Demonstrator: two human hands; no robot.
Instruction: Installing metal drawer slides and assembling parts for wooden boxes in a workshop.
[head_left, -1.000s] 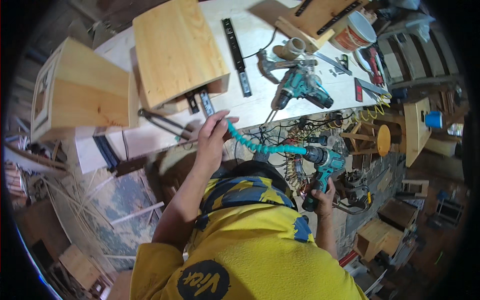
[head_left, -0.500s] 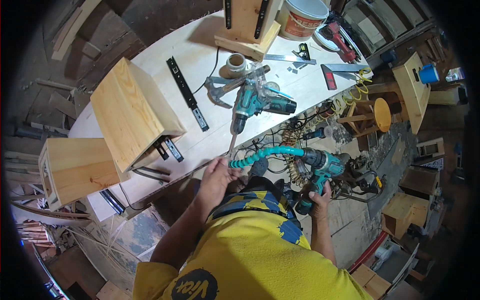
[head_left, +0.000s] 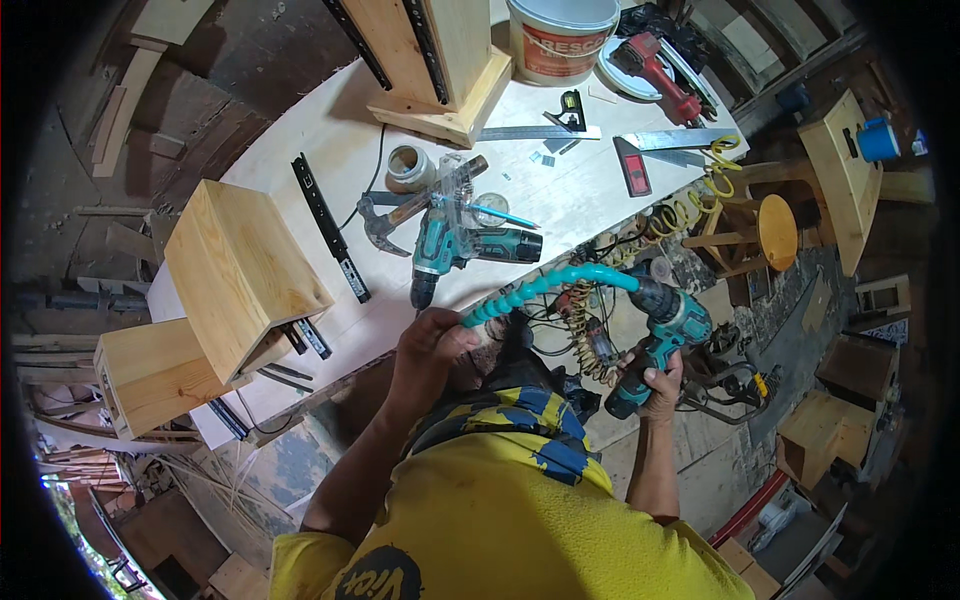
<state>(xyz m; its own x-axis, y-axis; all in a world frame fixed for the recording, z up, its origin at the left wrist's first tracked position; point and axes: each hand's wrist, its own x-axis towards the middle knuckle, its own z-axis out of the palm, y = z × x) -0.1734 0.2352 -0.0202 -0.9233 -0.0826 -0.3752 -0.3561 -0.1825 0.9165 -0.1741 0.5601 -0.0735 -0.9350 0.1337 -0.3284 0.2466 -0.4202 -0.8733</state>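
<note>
My right hand (head_left: pixel 660 385) is wrapped round the grip of a teal cordless drill (head_left: pixel 680 325). From its chuck a teal flexible drill extension (head_left: pixel 545 284) arches over to the left. My left hand (head_left: pixel 432 352) closes its fingers on the free end of that extension, just off the table's near edge. Beyond it on the white table (head_left: pixel 380 265) lies a second teal drill (head_left: pixel 435 245), with a claw hammer (head_left: pixel 385 222) beside it and a clear plastic piece on top. A black drawer slide (head_left: pixel 330 225) lies to the left of them.
Two wooden boxes (head_left: pixel 240 270) sit at the table's left, with drawer slides by them. At the back stand a wooden cabinet piece (head_left: pixel 450 60) and a white bucket (head_left: pixel 563 45). A square (head_left: pixel 635 165) and a red power tool (head_left: pixel 655 80) lie right. Coiled hoses (head_left: pixel 580 325) hang below the edge.
The view has shifted, so the table's things sit further left. The held drill has moved slightly right, and the extension stretches in a wider arch. Both hands keep their hold.
</note>
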